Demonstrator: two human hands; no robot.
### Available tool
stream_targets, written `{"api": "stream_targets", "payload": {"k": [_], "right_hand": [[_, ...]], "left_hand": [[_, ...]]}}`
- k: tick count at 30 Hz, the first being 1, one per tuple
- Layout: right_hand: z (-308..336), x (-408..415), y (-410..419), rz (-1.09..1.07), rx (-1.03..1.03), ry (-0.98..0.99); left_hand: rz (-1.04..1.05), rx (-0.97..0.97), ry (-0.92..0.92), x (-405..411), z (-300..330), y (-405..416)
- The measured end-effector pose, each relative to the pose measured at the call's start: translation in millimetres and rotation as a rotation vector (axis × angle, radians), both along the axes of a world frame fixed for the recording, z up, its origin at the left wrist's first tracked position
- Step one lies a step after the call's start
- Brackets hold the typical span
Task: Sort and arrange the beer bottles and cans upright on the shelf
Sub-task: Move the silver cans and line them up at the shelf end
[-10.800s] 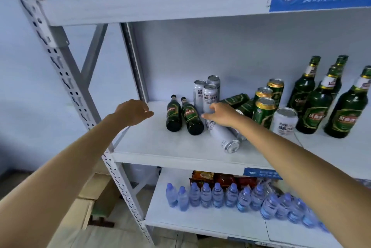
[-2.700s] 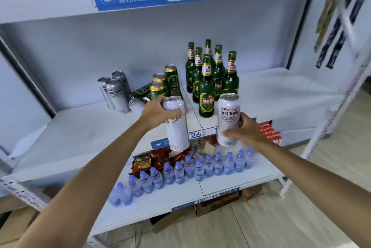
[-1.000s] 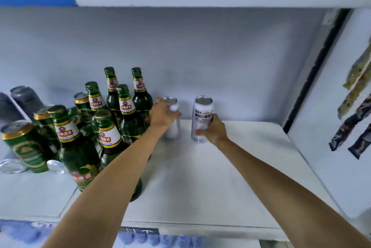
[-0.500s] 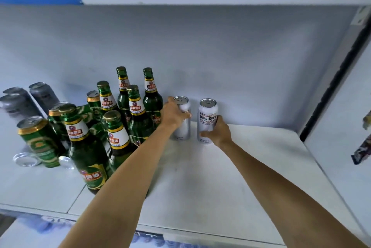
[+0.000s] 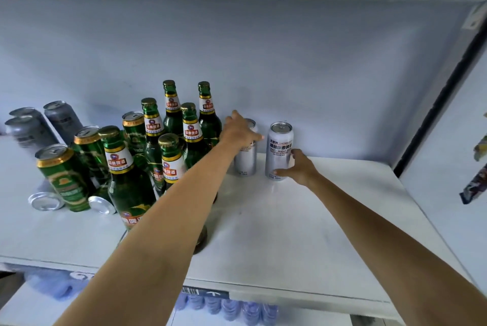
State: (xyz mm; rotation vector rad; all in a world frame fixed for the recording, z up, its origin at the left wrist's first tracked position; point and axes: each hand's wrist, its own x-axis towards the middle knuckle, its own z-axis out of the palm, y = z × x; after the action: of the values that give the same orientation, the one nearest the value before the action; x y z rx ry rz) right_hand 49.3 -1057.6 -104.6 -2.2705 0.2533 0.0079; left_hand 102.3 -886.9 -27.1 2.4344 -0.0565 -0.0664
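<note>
Two tall silver beer cans stand upright at the back of the white shelf point(image 5: 303, 233). My left hand point(image 5: 239, 133) lies against the top of the left silver can point(image 5: 246, 161), its fingers spread and one lifted off. My right hand point(image 5: 297, 167) wraps the lower right side of the right silver can point(image 5: 279, 149), thumb in front and fingers behind. Several green beer bottles point(image 5: 189, 141) stand upright just left of the cans, partly hidden by my left forearm.
Green and gold cans point(image 5: 63, 175) stand further left, with grey cans point(image 5: 63, 120) behind them and two silver cans lying on their sides point(image 5: 46, 201). The shelf's upright post point(image 5: 432, 104) bounds the right side. Water bottles point(image 5: 232, 310) fill the shelf below.
Both silver cans went from being carried in front of the shelf to standing at its back. Since half a second ago my left fingers have spread on their can.
</note>
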Motion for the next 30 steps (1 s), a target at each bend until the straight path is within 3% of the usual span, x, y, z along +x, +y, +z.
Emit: {"api": "stream_targets", "payload": {"k": [4,8,13,19,30], "right_hand": [[14,-22,-6,0.056,-0.262,0.034],[33,-51,-11,0.123,-0.389,0.076],[56,-96,-5,0.150,-0.493,0.036],[61,-166,19,0.192,-0.557,0.021],[55,-264,120,0.349,-0.474,0.065]], "left_hand": [[-0.045,0.209,-0.120,-12,26,-2],[-0.138,0.430,-0.225,-41,33,3],[-0.237,0.480,-0.251,-89,24,19],[-0.449,0.459,-0.203,-186,18,46],[-0.487,0.662,-0.134,-291,-7,182]]}}
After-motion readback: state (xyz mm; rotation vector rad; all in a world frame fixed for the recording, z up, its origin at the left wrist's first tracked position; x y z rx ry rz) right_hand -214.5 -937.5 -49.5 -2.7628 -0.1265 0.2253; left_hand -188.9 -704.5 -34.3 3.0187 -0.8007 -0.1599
